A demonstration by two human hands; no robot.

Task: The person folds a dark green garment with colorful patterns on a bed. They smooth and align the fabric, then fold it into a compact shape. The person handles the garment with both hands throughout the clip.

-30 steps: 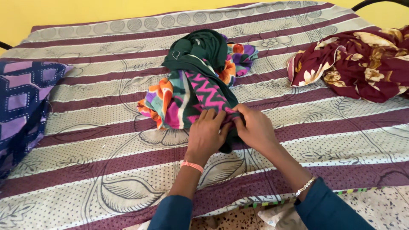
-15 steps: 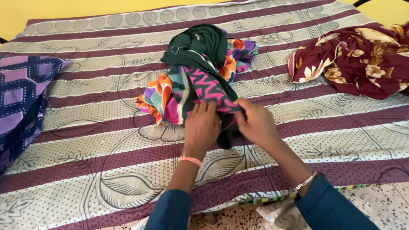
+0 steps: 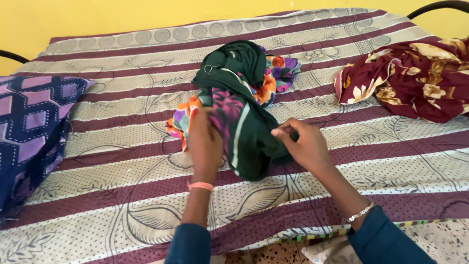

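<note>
The crumpled dark green cloth garment (image 3: 246, 122) shows pink zigzags and orange-purple patches. The bedsheet (image 3: 122, 195) is beige with maroon stripes; at two o'clock, a maroon floral cloth (image 3: 415, 80).

A bundle of cloth (image 3: 239, 102) lies in the middle of the bed (image 3: 122, 195), with the left hand (image 3: 205, 142) against its near left side and the right hand (image 3: 303, 144) at its near right, a pillow (image 3: 29, 132) far left, and another heaped cloth (image 3: 415, 80) far right.
</note>
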